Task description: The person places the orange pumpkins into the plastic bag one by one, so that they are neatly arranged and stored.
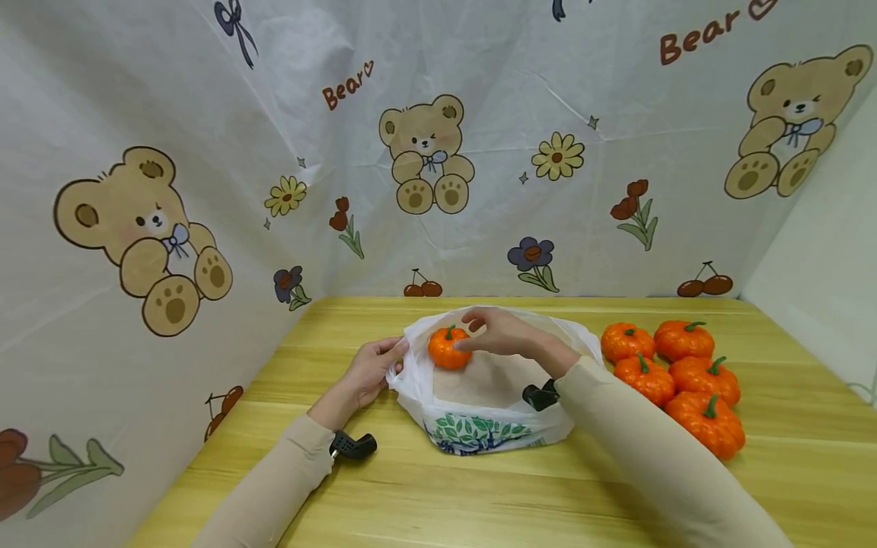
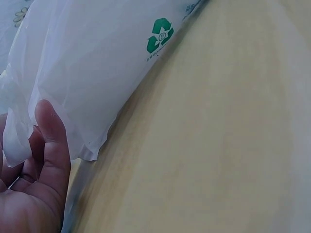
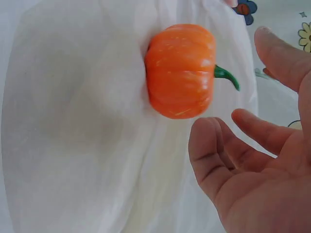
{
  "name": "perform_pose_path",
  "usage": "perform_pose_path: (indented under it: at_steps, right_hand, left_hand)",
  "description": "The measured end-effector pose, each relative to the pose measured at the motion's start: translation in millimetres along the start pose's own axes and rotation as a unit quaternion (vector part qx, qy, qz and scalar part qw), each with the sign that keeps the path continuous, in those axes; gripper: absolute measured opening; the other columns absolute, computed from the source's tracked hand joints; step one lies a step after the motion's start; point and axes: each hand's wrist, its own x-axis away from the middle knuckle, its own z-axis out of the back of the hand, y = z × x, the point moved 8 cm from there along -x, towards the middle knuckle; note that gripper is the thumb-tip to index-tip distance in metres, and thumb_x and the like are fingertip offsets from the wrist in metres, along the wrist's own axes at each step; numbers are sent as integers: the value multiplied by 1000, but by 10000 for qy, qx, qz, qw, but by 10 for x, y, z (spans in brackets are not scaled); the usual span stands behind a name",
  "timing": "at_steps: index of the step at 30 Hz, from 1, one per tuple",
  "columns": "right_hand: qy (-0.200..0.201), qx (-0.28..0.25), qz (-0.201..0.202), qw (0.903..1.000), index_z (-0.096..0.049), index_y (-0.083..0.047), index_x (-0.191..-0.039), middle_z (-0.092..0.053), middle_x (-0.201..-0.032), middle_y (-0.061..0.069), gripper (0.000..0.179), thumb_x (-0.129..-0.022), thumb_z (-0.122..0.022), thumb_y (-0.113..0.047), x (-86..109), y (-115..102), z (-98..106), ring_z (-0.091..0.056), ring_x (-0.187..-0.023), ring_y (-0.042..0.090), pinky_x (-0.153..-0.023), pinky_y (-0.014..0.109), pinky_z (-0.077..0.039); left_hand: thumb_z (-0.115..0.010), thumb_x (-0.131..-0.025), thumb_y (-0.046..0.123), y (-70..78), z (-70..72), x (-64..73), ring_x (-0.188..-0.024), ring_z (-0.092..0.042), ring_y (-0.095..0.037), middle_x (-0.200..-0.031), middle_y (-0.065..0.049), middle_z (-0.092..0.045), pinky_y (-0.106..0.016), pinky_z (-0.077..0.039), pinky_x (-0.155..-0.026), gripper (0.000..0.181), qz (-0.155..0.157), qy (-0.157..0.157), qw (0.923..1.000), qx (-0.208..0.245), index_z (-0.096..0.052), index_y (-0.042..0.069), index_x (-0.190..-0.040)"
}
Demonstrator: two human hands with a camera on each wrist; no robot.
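A white plastic bag [image 1: 411, 392] printed with a green tree lies on the wooden table, its mouth spread wide. Inside it, toward the left, sits an orange toy pumpkin [image 1: 448, 352] with a green stem. My left hand [image 1: 373, 369] pinches the bag's left rim between thumb and fingers; the left wrist view shows the bag's plastic [image 2: 87, 63] in those fingers. Over the bag's mouth, my right hand [image 1: 503, 332] is beside the pumpkin. In the right wrist view its fingers are spread and loosely bent, with a small gap to the pumpkin [image 3: 181, 73].
Several more orange pumpkins [image 1: 706, 422] stand grouped on the table [image 1: 438, 502] just right of the bag. Behind the table hangs a white cloth [image 1: 493, 228] with bears and flowers. Black wrist cameras [image 1: 355, 446] are on both arms.
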Motion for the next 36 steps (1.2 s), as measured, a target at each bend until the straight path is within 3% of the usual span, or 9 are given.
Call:
perform_pose_path:
  at_steps: [11, 21, 30, 36]
  right_hand:
    - [-153, -246, 672, 9973, -53, -15, -147, -56, -146, 15, 68, -92, -75, -49, 362, -180, 152, -60, -122, 31, -100, 47, -54]
    - [20, -233, 840, 9962, -53, -19, -147, -61, -138, 8, 63, -94, -75, -46, 615, -115, 232, -65, -114, 26, -92, 40, -58]
    - [133, 50, 1259, 9919, -53, -14, -147, -63, -134, 11, 62, -96, -74, -41, 915, -49, 309, -66, -105, 21, -90, 37, -57]
    - [254, 202, 1178, 9925, -52, -13, -147, -63, -133, 11, 62, -96, -73, -40, 1115, 66, 435, -64, -106, 21, -91, 37, -55]
  left_hand:
    - [-66, -103, 29, 25, 17, 1, -74, -54, -10, -106, -5, -60, -22, -53, -60, 49, -5, 23, 10000, 18, -57, 3, -143]
    - [-64, -104, 26, 10, -7, 11, -74, -54, -10, -106, -5, -59, -21, -52, -60, 45, 38, 12, 10000, 38, -58, 4, -143]
    - [-65, -104, 27, 4, -5, 2, -73, -54, -10, -105, -5, -59, -21, -52, -59, 47, 14, -37, 10000, 72, -57, 3, -143]
    - [-65, -104, 27, 3, -6, 3, -74, -54, -9, -106, -5, -59, -20, -52, -60, 48, 20, -44, 10000, 52, -57, 2, -144]
